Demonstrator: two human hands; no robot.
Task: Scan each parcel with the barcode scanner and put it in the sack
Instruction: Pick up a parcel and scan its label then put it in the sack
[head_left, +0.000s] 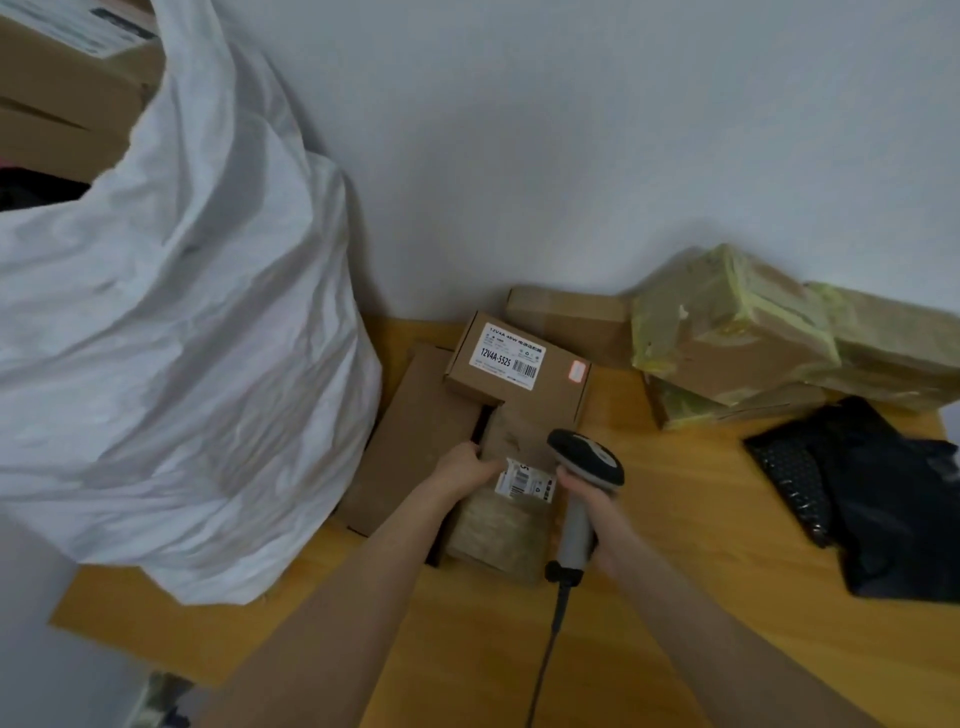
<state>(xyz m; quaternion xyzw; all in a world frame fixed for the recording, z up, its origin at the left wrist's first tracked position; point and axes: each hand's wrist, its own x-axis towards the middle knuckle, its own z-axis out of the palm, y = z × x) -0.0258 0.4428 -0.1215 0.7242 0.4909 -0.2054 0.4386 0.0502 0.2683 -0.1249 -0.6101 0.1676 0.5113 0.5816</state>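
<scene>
A brown taped parcel (498, 530) with a white barcode label lies on the wooden table (701, 519) in front of me. My left hand (462, 467) grips its far left edge. My right hand (597, 512) grips the handle of a grey and black barcode scanner (587, 462), whose head hangs just right of the label. A big white sack (182, 338) stands at the left, bulging over the table's edge. Behind the parcel sits a small cardboard box (519, 364) with a printed label, on top of a flat cardboard box (415, 436).
Parcels wrapped in yellow tape (737, 338) are stacked against the wall at the right. A black plastic mailer (872, 499) lies at the right edge. Another carton (571, 317) stands against the wall. Cardboard boxes (62, 93) are behind the sack. The scanner's cable (550, 639) runs toward me.
</scene>
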